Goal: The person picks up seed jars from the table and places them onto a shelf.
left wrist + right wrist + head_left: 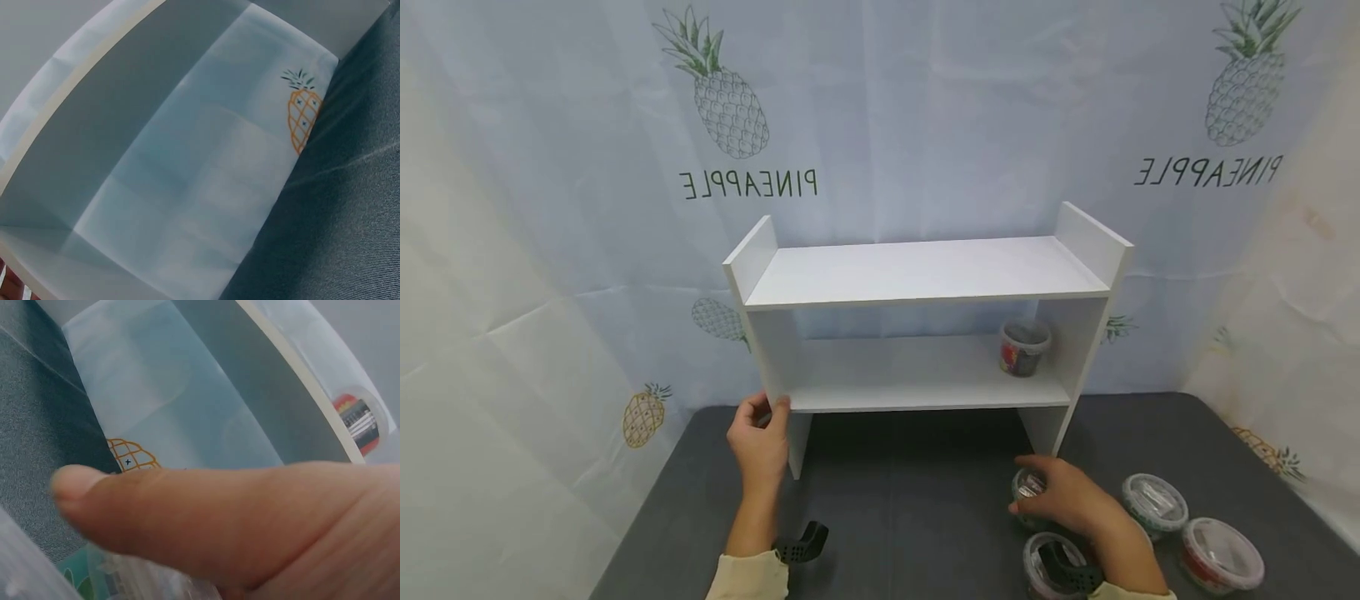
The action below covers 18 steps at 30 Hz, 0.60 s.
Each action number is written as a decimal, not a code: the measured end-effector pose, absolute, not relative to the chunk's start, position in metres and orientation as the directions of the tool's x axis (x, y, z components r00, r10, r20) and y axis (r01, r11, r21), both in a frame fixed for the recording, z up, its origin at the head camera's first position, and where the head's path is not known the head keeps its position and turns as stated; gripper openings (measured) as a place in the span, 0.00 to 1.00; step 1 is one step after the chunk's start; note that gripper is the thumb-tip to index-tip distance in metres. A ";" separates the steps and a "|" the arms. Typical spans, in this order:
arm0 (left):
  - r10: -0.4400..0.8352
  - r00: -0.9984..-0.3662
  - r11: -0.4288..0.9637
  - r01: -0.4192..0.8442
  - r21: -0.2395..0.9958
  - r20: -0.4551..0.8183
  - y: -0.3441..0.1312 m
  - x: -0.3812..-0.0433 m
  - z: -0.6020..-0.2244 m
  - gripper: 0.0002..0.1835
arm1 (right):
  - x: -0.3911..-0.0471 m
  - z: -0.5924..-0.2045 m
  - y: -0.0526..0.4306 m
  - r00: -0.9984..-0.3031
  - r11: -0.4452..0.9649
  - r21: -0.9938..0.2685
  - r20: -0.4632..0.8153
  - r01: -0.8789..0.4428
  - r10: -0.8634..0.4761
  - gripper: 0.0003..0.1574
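Observation:
A white two-tier shelf (910,275) stands on the dark table. My left hand (762,437) grips its left side panel near the lower board, thumb on the front edge; only fingertips show at the corner of the left wrist view. My right hand (1063,496) is around a clear lidded plastic tub (1028,485) in front of the shelf's right leg, thumb on the near side and fingers on the far side. In the right wrist view the thumb (169,512) covers much of this tub, whose green label shows below. Another lidded tub (1022,348) sits on the lower board's right end.
Close below my right wrist stands another lidded tub (1037,562). Two more, a clear-lidded tub (1156,504) and a red-sided tub (1221,554), are on the table to the right. A pineapple-print cloth (925,125) hangs behind the shelf.

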State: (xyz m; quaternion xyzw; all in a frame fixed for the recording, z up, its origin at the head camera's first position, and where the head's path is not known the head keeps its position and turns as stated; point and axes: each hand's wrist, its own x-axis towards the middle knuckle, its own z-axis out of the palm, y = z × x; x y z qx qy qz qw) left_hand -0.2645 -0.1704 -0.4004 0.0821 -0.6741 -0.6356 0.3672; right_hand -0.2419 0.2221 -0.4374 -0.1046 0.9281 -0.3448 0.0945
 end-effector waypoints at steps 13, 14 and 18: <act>-0.574 -0.727 0.190 0.330 0.925 0.377 -0.170 -0.263 -0.399 0.12 | -0.244 -0.441 0.221 -0.932 0.698 -0.684 -0.075 -0.211 -0.354 0.55; -0.574 -0.726 0.191 0.331 0.924 0.379 -0.170 -0.263 -0.399 0.12 | -0.244 -0.441 0.220 -0.931 0.693 -0.688 -0.071 -0.215 -0.359 0.55; -0.576 -0.723 0.191 0.335 0.923 0.381 -0.169 -0.263 -0.399 0.12 | -0.243 -0.439 0.217 -0.929 0.679 -0.703 -0.073 -0.210 -0.363 0.57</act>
